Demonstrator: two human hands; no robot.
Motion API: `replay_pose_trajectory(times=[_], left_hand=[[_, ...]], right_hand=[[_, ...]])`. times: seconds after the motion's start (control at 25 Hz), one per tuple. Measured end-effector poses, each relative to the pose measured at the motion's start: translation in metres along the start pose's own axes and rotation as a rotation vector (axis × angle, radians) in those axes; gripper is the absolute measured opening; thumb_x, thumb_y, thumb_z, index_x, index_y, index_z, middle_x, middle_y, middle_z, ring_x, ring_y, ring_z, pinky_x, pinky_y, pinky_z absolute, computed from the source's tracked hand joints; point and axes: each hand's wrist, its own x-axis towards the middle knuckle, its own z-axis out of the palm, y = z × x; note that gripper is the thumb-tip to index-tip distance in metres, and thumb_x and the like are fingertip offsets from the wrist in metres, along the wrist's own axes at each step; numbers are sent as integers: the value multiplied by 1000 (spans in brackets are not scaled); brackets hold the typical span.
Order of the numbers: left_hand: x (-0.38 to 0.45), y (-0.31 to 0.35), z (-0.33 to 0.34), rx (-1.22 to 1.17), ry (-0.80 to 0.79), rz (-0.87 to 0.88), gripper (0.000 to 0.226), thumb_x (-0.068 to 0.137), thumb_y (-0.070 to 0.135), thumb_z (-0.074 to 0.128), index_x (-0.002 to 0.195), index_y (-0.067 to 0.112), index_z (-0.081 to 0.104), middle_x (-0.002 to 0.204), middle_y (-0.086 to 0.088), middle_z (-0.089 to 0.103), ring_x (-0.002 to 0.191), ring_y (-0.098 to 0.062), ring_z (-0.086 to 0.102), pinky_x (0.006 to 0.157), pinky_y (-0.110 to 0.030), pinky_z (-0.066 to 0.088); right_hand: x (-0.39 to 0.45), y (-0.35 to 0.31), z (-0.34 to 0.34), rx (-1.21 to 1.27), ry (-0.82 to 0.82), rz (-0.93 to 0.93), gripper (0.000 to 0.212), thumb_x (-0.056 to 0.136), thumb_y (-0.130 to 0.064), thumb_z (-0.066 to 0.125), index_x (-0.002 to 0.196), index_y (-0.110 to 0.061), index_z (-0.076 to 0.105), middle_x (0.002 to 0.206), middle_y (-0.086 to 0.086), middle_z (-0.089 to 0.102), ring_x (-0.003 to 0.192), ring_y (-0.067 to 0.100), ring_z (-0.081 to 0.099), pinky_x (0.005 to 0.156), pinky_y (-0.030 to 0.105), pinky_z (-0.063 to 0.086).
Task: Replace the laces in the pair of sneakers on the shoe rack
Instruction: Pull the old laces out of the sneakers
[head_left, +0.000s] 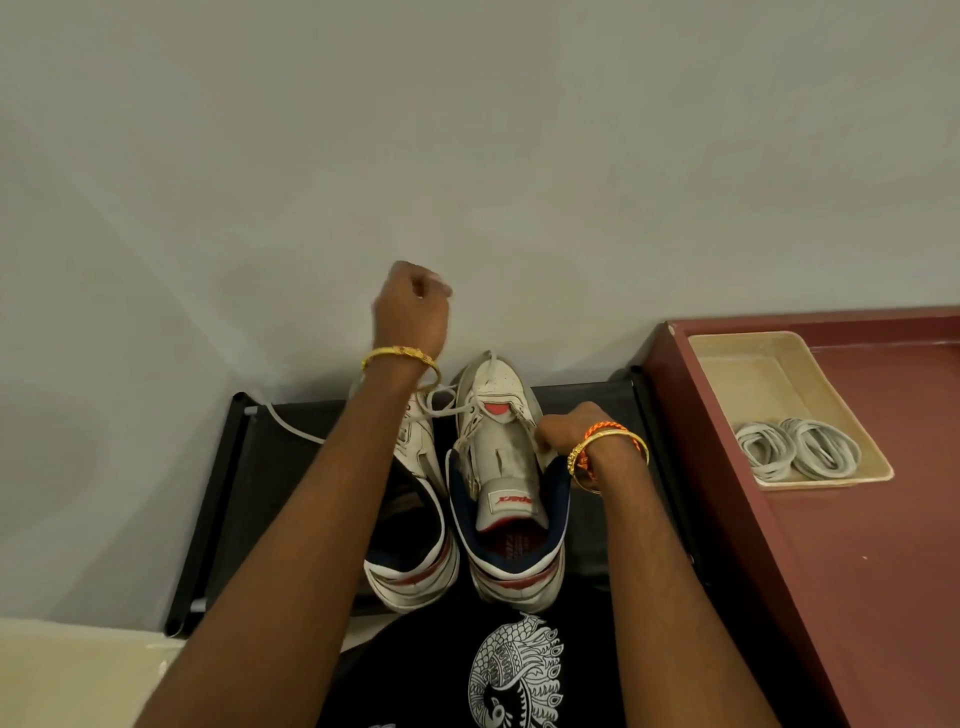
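Sneakers, two of them, white leather high-tops with navy collars and red stripes at the heel, stand side by side on the top shelf of a black metal-framed shoe rack, toes pointing to twelve o'clock toward the pale wall. The right sneaker has its grey tongue pulled back and its upper eyelets bare; a worn white lace is threaded only through the lowest eyelets near the toe and runs off toward ten o'clock. The left sneaker lies partly under the left forearm, its dark opening showing.

The left hand is raised above the toes at about eleven o'clock from the shoes, fingers curled into a fist; it appears to be pulling the lace upward, though the strand inside the fist is hidden. A gold bangle sits on that wrist. The right hand, wearing gold and orange bangles, pinches the eyelet edge of the right sneaker at its three o'clock side.

At three o'clock from the rack, on a dark red wooden table, rests a shallow cream rectangular tray. In its near corner lie two coiled bundles of white laces, side by side and touching; the far half of the tray holds nothing else.
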Motion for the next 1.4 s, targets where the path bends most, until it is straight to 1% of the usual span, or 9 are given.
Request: replay_pose_trajectory(times=[0.08,0.2,0.44,0.72,0.84,0.92,1.0,1.12,1.4], left_hand=[[-10,-13,13,371,-289,-29,10,91,24,52,97,18,58,105,-3,62,104,-25,58,91,-33,45],[-38,-47,33,990,-700,61,47,85,39,62,128,31,48,134,-8,43,125,-31,42,102,-46,31],[-36,-58,43,1101,-610,185,32,86,31,64,114,16,64,132,-7,42,118,-31,48,101,-45,37],[-26,-38,4,465,-524,23,21,86,9,55,69,20,56,106,-16,55,97,-28,55,76,-25,37],[-29,-12,-22,198,-6,-100,17,93,13,50,109,11,55,128,-16,47,100,-23,51,78,-19,34],[-40,-13,-31,109,104,-267,61,91,23,56,141,4,27,145,-18,27,122,-31,44,97,-28,39],[-61,-23,-28,235,-111,-354,84,79,40,64,143,5,24,146,-18,30,126,-35,42,104,-42,41],[-87,-38,-10,561,-467,-291,71,77,49,57,135,12,40,137,-11,48,124,-30,47,108,-47,33],[-109,-34,11,1016,-345,-118,22,93,27,44,97,18,63,97,-2,68,99,-23,62,112,-42,11]], right_hand=[[0,0,2,-13,14,-16,19,86,-19,58,94,-2,55,76,9,54,63,18,51,49,24,39],[5,1,5,-45,55,-84,21,84,-18,60,97,-2,58,82,10,55,66,18,50,48,23,35],[11,3,3,-57,56,-100,18,84,-16,59,73,-5,51,62,3,43,54,14,41,45,22,29],[14,2,10,-17,111,-69,23,86,-23,60,74,-8,49,68,5,46,59,16,44,50,23,36],[12,0,13,-73,132,-163,21,87,-21,61,96,-3,60,92,12,60,80,23,56,67,29,46],[12,-7,15,-26,151,-263,22,86,-19,63,102,-5,63,102,10,63,90,22,58,77,30,48],[15,-15,19,24,126,-349,13,85,-15,64,96,-8,67,101,8,66,92,20,58,78,26,46],[28,-24,33,-198,78,-405,17,86,-7,59,99,-9,70,106,11,67,96,23,60,79,24,45],[54,-33,45,-466,160,-516,6,84,-11,63,82,-16,63,95,14,66,88,30,62,81,35,53]])
